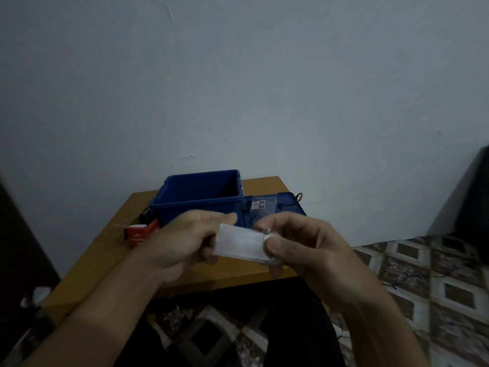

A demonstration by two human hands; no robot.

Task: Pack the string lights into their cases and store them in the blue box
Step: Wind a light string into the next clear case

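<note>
While my left hand [182, 242] grips one end of the translucent case [239, 243] at frame centre and my right hand [304, 245] pinches the other, I should close it squarely before the blue box [169, 207] just above.

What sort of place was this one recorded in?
Probably a room in a home, dimly lit: a plain painted wall, a small wooden table near it holding the open blue box, and patterned floor tiles.
</note>
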